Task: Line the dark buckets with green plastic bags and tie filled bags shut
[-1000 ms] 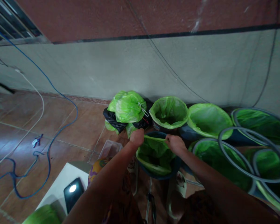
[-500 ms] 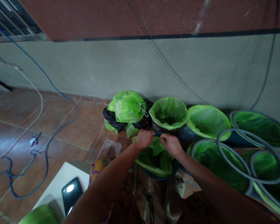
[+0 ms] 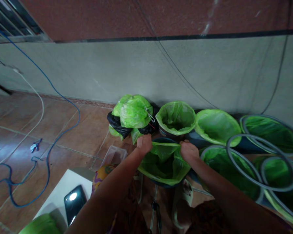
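A thin green garbage bag (image 3: pixel 164 178) lines a dark blue bin (image 3: pixel 169 140) between my feet. My left hand (image 3: pixel 144 144) is closed on the bag's edge at the far left of the opening. At the far right, my right hand (image 3: pixel 188 151) grips the same edge. Between both hands the edge is stretched taut, just inside the bin's far rim. Toward me, the near part of the bag is folded over the rim. The bag's bottom is dark and hard to make out.
Several bins with green liners, like this one (image 3: pixel 217 125), stand behind and to the right. A loose grey ring (image 3: pixel 262 162) lies across some. Tied bags (image 3: pixel 135 112) are heaped by the wall. A phone (image 3: pixel 75 203), a clear tray (image 3: pixel 114 155) and a blue cable (image 3: pixel 48 159) are leftward.
My hands have moved apart, left hand leftward and right hand rightward. The bag's far edge, bunched between them before, is now pulled straight and the opening is wider.
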The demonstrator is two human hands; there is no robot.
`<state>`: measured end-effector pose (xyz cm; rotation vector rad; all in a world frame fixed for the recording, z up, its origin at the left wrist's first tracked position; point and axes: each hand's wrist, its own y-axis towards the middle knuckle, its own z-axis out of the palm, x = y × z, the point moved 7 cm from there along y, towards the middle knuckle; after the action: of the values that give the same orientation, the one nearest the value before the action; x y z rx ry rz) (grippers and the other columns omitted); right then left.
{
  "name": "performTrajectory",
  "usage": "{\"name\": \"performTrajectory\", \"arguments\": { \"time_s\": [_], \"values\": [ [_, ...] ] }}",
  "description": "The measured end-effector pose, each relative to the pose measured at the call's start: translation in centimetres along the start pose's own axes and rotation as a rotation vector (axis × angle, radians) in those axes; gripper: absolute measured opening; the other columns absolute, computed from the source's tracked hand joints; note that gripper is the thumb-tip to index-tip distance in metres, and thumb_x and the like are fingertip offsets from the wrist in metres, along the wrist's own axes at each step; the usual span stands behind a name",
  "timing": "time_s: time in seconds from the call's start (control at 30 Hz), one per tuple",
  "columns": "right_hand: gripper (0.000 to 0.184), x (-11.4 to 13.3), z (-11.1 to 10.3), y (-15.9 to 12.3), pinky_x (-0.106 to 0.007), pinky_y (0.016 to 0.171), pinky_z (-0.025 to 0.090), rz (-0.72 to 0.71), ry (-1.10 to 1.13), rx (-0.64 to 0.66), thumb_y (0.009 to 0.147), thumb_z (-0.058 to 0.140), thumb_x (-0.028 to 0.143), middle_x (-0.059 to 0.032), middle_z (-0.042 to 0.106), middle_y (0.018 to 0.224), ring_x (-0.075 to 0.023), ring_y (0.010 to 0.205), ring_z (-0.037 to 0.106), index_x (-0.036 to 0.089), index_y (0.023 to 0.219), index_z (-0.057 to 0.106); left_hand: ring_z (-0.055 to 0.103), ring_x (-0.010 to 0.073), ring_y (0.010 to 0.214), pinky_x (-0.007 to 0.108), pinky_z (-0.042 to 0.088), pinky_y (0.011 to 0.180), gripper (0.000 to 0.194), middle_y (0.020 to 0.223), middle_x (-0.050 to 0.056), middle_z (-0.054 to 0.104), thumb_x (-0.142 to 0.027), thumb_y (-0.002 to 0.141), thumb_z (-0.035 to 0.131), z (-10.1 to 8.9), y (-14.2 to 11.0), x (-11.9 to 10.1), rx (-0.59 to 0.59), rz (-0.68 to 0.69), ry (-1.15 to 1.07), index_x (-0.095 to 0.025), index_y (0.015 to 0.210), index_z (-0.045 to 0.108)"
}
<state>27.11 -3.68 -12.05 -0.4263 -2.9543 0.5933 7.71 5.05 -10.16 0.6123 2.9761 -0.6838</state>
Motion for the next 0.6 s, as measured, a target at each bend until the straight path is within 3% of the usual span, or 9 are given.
{"name": "performTrajectory", "arguments": {
  "time_s": [0.17, 0.3, 0.37, 0.43, 0.6],
  "values": [
    [0.035, 1.6, 1.0, 0.5, -0.024, 0.081, 0.045, -0.146, 0.105, 0.039, 0.085, 0.048, 0.008, -0.0112, 0.071, 0.106, -0.0184, 0.092, 0.067, 0.016, 0.110, 0.071, 0.059, 0.0261, 0.123, 0.040, 0.047, 0.105, 0.058, 0.135, 0.010, 0.062, -0.017, 0.080, 0.054, 0.0, -0.5, -2.6, -0.035, 0.259, -0.156, -0.021, 0.138, 0.050],
    [0.037, 1.7, 1.1, 1.2, -0.025, 0.088, 0.045, -0.183, 0.203, 0.002, 0.091, 0.044, 0.014, -0.0107, 0.071, 0.110, -0.0195, 0.101, 0.065, 0.017, 0.118, 0.069, 0.058, 0.0260, 0.124, 0.041, 0.046, 0.107, 0.055, 0.136, 0.008, 0.062, -0.035, 0.086, 0.057, 1.1, -0.6, -4.1, 0.015, 0.366, -0.182, -0.023, 0.139, 0.049],
    [0.037, 1.2, 1.1, 1.4, -0.025, 0.090, 0.044, -0.165, 0.219, -0.019, 0.093, 0.043, 0.017, -0.0106, 0.071, 0.113, -0.0198, 0.104, 0.064, 0.017, 0.120, 0.069, 0.063, 0.0255, 0.116, 0.038, 0.049, 0.102, 0.047, 0.127, 0.008, 0.068, -0.039, 0.089, 0.055, 1.7, -0.4, -4.2, 0.061, 0.350, -0.138, -0.024, 0.134, 0.055],
    [0.036, 0.6, 1.2, 1.6, -0.026, 0.091, 0.044, -0.143, 0.209, -0.021, 0.094, 0.045, 0.020, -0.0108, 0.070, 0.116, -0.0201, 0.105, 0.064, 0.018, 0.121, 0.068, 0.067, 0.0256, 0.110, 0.037, 0.052, 0.096, 0.035, 0.116, 0.009, 0.072, -0.032, 0.092, 0.051, 1.9, -0.2, -3.7, 0.077, 0.300, -0.067, -0.022, 0.123, 0.063],
    [0.031, -0.5, 1.6, 1.3, -0.028, 0.082, 0.045, -0.102, 0.094, 0.055, 0.088, 0.050, 0.015, -0.0145, 0.070, 0.110, -0.0223, 0.097, 0.067, 0.014, 0.111, 0.071, 0.069, 0.0257, 0.109, 0.035, 0.055, 0.090, 0.036, 0.110, 0.017, 0.073, -0.013, 0.093, 0.040, 0.3, 0.4, -1.2, -0.018, 0.070, -0.008, -0.014, 0.118, 0.066]
  ]
}}
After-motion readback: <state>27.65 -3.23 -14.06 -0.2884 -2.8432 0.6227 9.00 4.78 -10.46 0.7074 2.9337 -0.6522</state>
